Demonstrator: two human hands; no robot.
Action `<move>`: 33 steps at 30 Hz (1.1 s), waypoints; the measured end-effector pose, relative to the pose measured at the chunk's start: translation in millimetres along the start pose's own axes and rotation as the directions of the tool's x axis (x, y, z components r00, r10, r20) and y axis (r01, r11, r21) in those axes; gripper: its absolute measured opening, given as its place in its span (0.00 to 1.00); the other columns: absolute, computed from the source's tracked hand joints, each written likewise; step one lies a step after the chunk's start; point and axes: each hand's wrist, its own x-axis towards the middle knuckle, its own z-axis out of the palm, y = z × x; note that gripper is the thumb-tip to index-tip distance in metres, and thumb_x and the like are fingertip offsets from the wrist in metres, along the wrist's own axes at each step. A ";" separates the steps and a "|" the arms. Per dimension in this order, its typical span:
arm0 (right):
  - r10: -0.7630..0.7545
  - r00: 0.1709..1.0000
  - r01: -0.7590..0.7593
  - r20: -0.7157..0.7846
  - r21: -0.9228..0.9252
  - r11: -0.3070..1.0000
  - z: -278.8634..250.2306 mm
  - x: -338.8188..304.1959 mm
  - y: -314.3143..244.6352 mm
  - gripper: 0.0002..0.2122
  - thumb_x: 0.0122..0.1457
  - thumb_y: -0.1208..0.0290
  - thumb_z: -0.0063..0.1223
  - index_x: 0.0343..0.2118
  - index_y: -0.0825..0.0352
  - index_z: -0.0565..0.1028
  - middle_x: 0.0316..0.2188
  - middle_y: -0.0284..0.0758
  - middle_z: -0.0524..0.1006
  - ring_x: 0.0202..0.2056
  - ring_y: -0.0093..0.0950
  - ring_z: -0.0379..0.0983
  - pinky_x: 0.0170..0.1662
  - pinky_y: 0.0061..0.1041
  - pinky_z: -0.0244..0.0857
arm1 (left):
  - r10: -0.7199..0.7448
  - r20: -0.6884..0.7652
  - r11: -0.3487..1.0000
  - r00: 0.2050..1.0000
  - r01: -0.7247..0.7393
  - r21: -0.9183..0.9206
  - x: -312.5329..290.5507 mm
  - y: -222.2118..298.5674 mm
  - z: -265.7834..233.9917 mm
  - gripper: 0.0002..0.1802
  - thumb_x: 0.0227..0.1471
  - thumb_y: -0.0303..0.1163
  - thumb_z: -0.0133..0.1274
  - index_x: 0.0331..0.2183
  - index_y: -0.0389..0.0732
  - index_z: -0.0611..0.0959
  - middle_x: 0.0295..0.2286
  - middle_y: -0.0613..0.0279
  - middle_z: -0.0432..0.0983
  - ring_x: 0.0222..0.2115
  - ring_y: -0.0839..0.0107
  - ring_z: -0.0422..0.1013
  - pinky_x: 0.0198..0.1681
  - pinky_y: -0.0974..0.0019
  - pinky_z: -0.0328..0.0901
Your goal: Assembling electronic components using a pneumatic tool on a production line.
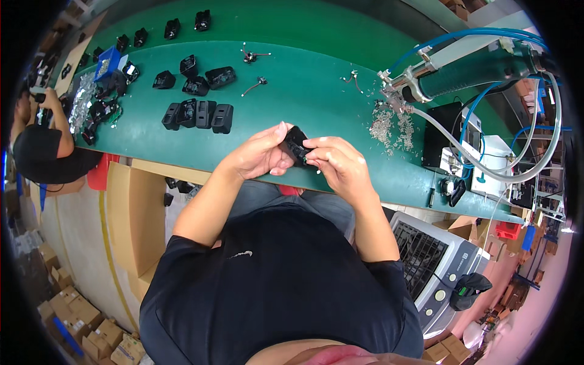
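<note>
Close to the table's near edge, my left hand (263, 152) is closed round a small black plastic housing (296, 143), its hollow side turned up. My right hand (338, 162) has its thumb and fingertips pressed together at the housing's right side. A tiny green and white bit shows under those fingertips, too small to name. Farther out on the green table (316, 91) lie small wired parts: one with red and black leads (250, 56), another with a red lead (261, 81), and a third (352, 78) toward the right.
Several black housings stand at left, some open (219, 77), some in a row (205, 114). A blue bin (107, 63) sits farther left, near a co-worker (45, 146). At right are scattered small screws (389, 128), a hose-fed machine (468, 79) and a screwdriver (432, 196).
</note>
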 end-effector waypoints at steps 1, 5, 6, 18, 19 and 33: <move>0.003 1.000 -0.003 -0.001 0.002 1.000 1.1 0.6 -0.3 0.09 0.51 0.83 0.66 0.34 0.67 0.79 0.42 0.37 0.84 0.40 0.36 0.81 0.43 0.32 0.75 | 0.032 0.003 0.999 0.999 -0.032 0.016 1.6 -0.7 -0.4 0.27 0.72 0.53 0.36 0.49 0.37 0.73 0.37 0.52 0.76 0.29 0.72 0.73 0.25 0.71 0.68; -0.001 1.000 0.001 -0.008 -0.053 0.999 4.6 5.9 -6.0 0.09 0.51 0.83 0.65 0.34 0.67 0.79 0.43 0.38 0.83 0.41 0.36 0.80 0.43 0.32 0.75 | 0.142 -0.176 0.974 0.974 -0.105 0.201 6.5 -8.5 10.7 0.29 0.72 0.55 0.32 0.49 0.38 0.71 0.39 0.50 0.78 0.35 0.61 0.80 0.28 0.66 0.77; 0.003 1.000 -0.004 -0.005 -0.059 0.998 4.8 6.4 -6.5 0.09 0.50 0.84 0.65 0.35 0.67 0.79 0.43 0.38 0.82 0.42 0.37 0.80 0.43 0.33 0.75 | 0.141 -0.177 0.974 0.974 -0.105 0.201 6.9 -7.7 10.4 0.29 0.72 0.55 0.32 0.49 0.38 0.71 0.39 0.50 0.78 0.35 0.61 0.80 0.28 0.66 0.77; -0.035 0.998 0.024 -0.053 -0.198 0.980 12.1 5.7 -6.9 0.07 0.50 0.80 0.64 0.32 0.69 0.79 0.41 0.39 0.80 0.42 0.38 0.79 0.42 0.35 0.76 | 0.320 -0.196 0.919 0.927 -0.253 0.303 1.9 -16.6 22.1 0.29 0.69 0.45 0.49 0.61 0.43 0.60 0.50 0.51 0.69 0.42 0.64 0.77 0.37 0.65 0.77; -0.038 0.998 0.027 -0.053 -0.198 0.980 12.3 6.0 -7.5 0.07 0.50 0.80 0.64 0.32 0.69 0.79 0.41 0.39 0.80 0.42 0.38 0.79 0.42 0.35 0.76 | 0.387 -0.120 0.869 0.914 -0.319 0.378 4.7 -21.6 20.2 0.34 0.64 0.35 0.55 0.63 0.44 0.57 0.52 0.51 0.67 0.43 0.65 0.76 0.39 0.65 0.77; 0.099 0.975 -0.114 -0.199 -0.066 0.991 17.7 -0.3 -9.5 0.10 0.45 0.81 0.69 0.31 0.64 0.83 0.34 0.34 0.77 0.35 0.33 0.77 0.34 0.30 0.73 | 0.483 -0.063 0.678 0.873 -0.327 0.658 8.1 -23.1 27.8 0.42 0.49 0.14 0.63 0.61 0.43 0.62 0.57 0.56 0.64 0.52 0.67 0.73 0.50 0.62 0.74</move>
